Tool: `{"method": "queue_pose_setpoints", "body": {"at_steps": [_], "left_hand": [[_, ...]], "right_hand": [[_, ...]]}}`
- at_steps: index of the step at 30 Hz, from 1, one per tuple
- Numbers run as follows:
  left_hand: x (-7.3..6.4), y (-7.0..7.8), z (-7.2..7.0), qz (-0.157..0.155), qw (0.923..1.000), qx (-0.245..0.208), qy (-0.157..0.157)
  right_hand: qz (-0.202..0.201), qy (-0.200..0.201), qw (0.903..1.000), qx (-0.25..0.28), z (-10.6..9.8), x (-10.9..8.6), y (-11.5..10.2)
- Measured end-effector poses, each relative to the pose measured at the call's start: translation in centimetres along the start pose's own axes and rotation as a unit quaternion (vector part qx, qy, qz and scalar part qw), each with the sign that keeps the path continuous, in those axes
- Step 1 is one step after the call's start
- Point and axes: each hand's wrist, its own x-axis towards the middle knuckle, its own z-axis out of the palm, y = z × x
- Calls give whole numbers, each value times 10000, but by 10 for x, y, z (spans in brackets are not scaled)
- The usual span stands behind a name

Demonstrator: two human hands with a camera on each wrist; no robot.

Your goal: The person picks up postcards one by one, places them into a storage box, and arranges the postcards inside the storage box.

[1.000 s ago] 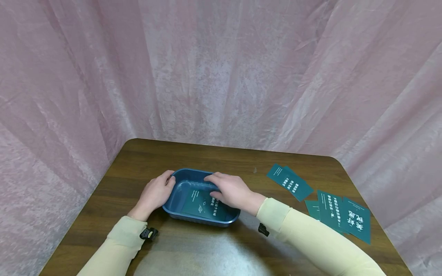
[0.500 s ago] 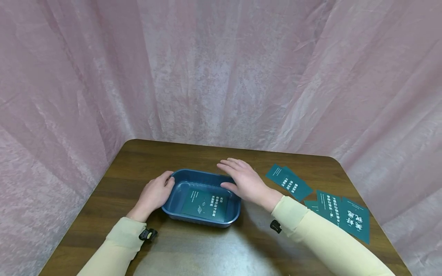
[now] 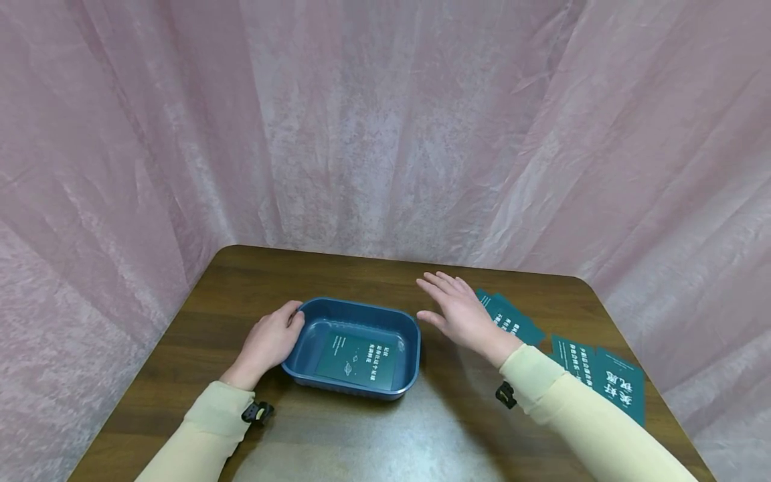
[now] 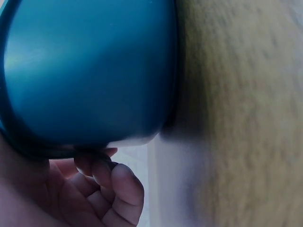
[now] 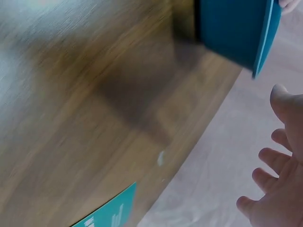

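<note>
A blue rectangular tray (image 3: 361, 317) sits on the table with a dark green printed card (image 3: 355, 360) lying flat inside it. My left hand (image 3: 269, 341) grips the tray's left end at the rim; the left wrist view shows its curled fingers (image 4: 125, 189) against the tray wall (image 4: 94, 71). To the right of the tray, apart from it, my right hand (image 3: 462, 314) hovers over the table with spread fingers and holds nothing. In the head view it partly covers a pair of overlapping green cards (image 3: 519, 325). One card's corner (image 5: 113, 208) shows in the right wrist view.
Further right, several more green cards (image 3: 620, 385) overlap near the table's right edge, partly behind my right sleeve (image 3: 578, 408). Pink curtains (image 3: 361, 134) hang behind the brown wooden table (image 3: 337, 268).
My right hand has come up out of the tray and moved right towards the cards, leaving the card inside fully in sight. The left hand and the tray stay in place.
</note>
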Motion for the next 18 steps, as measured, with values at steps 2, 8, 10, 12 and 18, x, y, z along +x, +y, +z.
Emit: {"method": "queue_pose_setpoints", "body": {"at_steps": [2,8,10,12,18], "left_hand": [[0,0,0,6,10000,-7,5],[0,-1,0,-34,10000,-9,-19],[0,-2,0,-41,10000,-11,-16],[0,-2,0,-44,10000,-9,-9],[-1,1,0,-64,10000,-14,-39]], "right_hand": [[109,-21,9999,-18,-1,-3,7],[358,-68,9993,-7,-2,-11,29],[446,-97,9990,-15,-2,-13,36],[531,-115,9985,-57,0,-15,43],[799,-195,9966,-81,1,-22,59]]}}
